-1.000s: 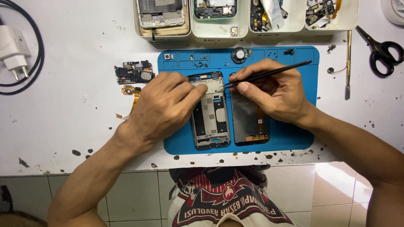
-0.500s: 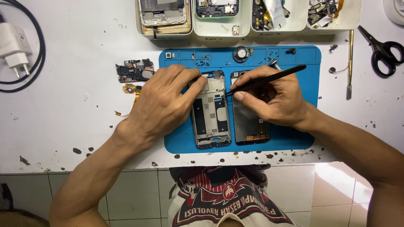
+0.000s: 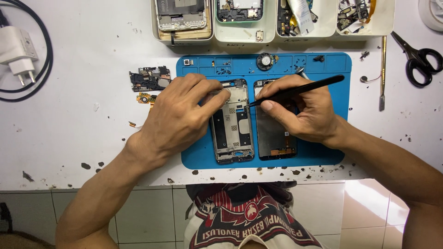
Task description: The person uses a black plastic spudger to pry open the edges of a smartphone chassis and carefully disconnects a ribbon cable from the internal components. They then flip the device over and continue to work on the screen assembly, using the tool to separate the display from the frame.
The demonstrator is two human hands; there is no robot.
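An opened phone frame (image 3: 232, 122) lies face-down near the centre of a blue repair mat (image 3: 339, 92), its long side running toward the surface's front edge; the left hand (image 3: 177, 117) rests on the frame's upper left corner, fingers (image 3: 217, 97) curled loosely over the top edge, pinning it rather than gripping. Just beside it on the right, touching or nearly so, lies a dark screen panel (image 3: 274, 136); the right hand (image 3: 302, 108) sits over its upper half, fingers pinched tight round black tweezers (image 3: 295, 91), tip aimed at the frame's upper right edge; whether the tip touches cannot be told.

Mat sits at the surface's front edge, approx. mid-width; a small round part (image 3: 265, 61) lies in the mat's top row. Left of the mat: a dark circuit board (image 3: 148, 79) & a small orange flex piece (image 3: 145, 98). Along the back edge: white trays (image 3: 230, 34) w/ phone parts. Far left: white charger (image 3: 17, 53) w/ black cable (image 3: 39, 74). Right side: slim metal pry tool (image 3: 382, 74); black scissors (image 3: 417, 57) near the back right corner. White surface (image 3: 83, 133) speckled w/ dark chips.
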